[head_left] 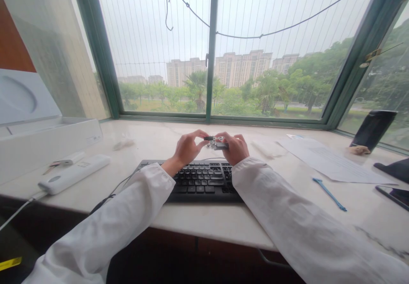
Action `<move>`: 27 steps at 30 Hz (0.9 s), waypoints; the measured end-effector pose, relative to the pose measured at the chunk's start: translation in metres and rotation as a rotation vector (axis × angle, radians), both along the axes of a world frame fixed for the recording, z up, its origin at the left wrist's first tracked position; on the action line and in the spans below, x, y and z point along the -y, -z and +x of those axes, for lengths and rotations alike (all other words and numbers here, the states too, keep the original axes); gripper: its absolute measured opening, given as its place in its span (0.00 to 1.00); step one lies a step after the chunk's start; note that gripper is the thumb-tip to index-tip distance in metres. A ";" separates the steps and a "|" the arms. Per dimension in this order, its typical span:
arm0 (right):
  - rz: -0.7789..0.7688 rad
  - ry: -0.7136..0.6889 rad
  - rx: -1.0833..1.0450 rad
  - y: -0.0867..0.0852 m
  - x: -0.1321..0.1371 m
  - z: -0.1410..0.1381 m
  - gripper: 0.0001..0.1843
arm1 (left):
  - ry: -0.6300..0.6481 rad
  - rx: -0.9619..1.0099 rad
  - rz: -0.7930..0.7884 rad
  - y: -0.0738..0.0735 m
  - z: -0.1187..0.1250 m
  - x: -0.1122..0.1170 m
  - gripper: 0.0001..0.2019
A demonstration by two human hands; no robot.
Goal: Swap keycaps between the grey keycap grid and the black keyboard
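Note:
Above the far edge of a black keyboard [200, 181], my two hands meet at small parts. My left hand [188, 147] is closed, pinching a small black piece [208, 138] between thumb and fingertips. My right hand [235, 147] is closed on a small dark grey block with silvery bits [220, 146]. The two pieces are very close together; I cannot tell whether they are joined. Their exact kind is too small to make out. The keyboard lies flat on the white tabletop, partly covered by my white sleeves.
On the left lie a white power strip [75, 174] and an open white box [51, 134]. To the right are paper sheets [329, 158], a blue stick-like tool [329, 194], a phone [396, 196] and a dark upright object [373, 130]. A window stands behind the table.

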State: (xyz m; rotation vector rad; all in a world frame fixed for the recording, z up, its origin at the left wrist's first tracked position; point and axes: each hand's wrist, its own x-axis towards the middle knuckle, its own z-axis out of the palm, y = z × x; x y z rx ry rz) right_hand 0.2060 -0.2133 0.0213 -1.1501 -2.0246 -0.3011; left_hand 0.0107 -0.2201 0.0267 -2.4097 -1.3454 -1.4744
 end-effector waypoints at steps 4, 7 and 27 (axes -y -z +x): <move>0.001 0.165 -0.010 -0.008 0.000 0.007 0.14 | -0.157 -0.003 0.059 -0.001 -0.004 -0.004 0.10; -0.054 0.279 0.073 -0.009 -0.003 0.011 0.15 | -0.220 -0.041 0.048 -0.001 -0.006 -0.006 0.09; -0.469 0.334 0.306 0.002 -0.015 0.014 0.08 | -0.363 -0.599 -0.341 0.003 -0.015 -0.056 0.08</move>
